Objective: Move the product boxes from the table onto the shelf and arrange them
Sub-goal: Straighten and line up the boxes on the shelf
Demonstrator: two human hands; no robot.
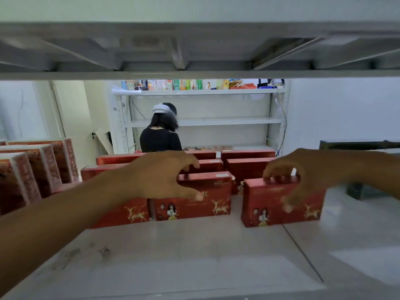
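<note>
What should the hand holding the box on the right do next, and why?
Probably slide the right box leftward until it meets the middle box. The right hand grips it, and a gap of bare shelf separates it from the row. The left hand arches over the middle box, perhaps steadying it.

- Front row, on the white shelf [194, 245]: three red product boxes with gold deer and small figures printed on the front, upright on their long edges.
- Left box [127, 213] and middle box [207, 202] stand just beside each other.
- Right box [270, 204] stands apart across a gap, gripped by the right hand [303, 169], fingers [272, 177] on top.
- Rear boxes [249, 165] stand in rows behind.
- Patterned boxes [43, 169] stand on end at far left.
</note>
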